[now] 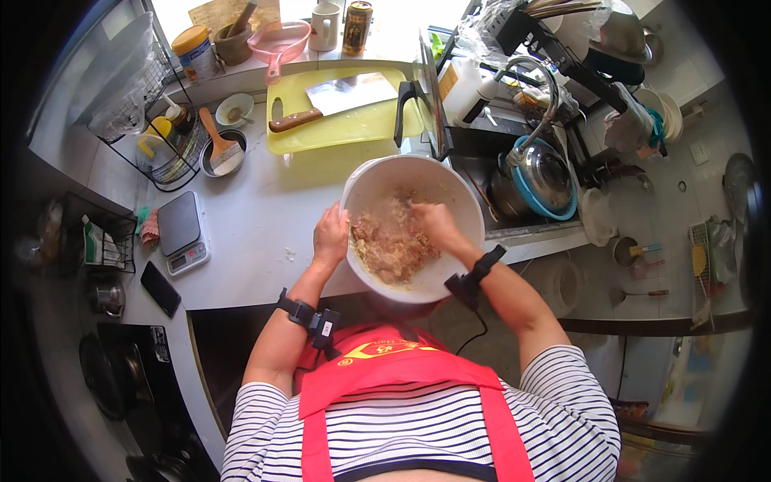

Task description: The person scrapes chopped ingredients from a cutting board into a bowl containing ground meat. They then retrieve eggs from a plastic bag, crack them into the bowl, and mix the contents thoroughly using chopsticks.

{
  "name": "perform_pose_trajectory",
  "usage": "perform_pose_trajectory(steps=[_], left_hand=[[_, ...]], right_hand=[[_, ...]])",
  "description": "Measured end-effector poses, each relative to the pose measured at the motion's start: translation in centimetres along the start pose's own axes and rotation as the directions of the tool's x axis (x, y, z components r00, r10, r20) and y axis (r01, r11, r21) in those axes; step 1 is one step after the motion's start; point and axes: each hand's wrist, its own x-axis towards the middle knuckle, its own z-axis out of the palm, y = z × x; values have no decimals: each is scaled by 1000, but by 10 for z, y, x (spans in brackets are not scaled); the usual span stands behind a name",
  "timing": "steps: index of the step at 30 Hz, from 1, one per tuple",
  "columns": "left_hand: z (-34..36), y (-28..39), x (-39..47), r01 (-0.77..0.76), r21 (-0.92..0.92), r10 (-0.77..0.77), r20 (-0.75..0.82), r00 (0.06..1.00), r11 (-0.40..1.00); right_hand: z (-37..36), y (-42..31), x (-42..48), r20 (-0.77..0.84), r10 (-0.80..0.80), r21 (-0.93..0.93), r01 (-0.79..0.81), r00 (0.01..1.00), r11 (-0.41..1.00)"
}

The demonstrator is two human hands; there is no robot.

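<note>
A deep white bowl (461, 199) stands at the front edge of the counter, tilted slightly towards me. Inside it is a mass of pinkish-brown minced meat (391, 250), blurred in places. My left hand (332, 236) grips the bowl's left side, thumb up near the rim. Down in the bowl, at the right of the meat, is my right hand (436, 224) with its fingers curled. Blur hides whether a utensil is in those fingers. Each wrist wears a black strap with a small device.
A cleaver (337, 99) lies on a yellow cutting board (337, 141) behind the bowl. Left are a kitchen scale (181, 226), a phone (161, 289) and a small bowl with a brush (224, 150). The sink (476, 175) at right holds a lidded pot (542, 175).
</note>
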Motion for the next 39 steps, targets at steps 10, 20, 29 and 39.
perform_pose_trajectory(steps=[10, 20, 29, 39], left_hand=[[-2, 2, -3, -19, -19, 18, -30, 999, 1000], [-3, 4, -1, -26, -8, 26, -23, 999, 1000], [-4, 0, -1, -7, -5, 7, 10, 1000, 1000], [-4, 6, -2, -20, -6, 20, -8, 1000, 1000]], right_hand=[[-38, -26, -89, 58, -327, -131, 332, 943, 934], [-2, -2, -11, 45, 144, 70, -147, 989, 987], [-10, -58, -69, 239, -248, -130, 284, 939, 950], [1, -32, -23, 99, -189, -328, 211, 977, 921]])
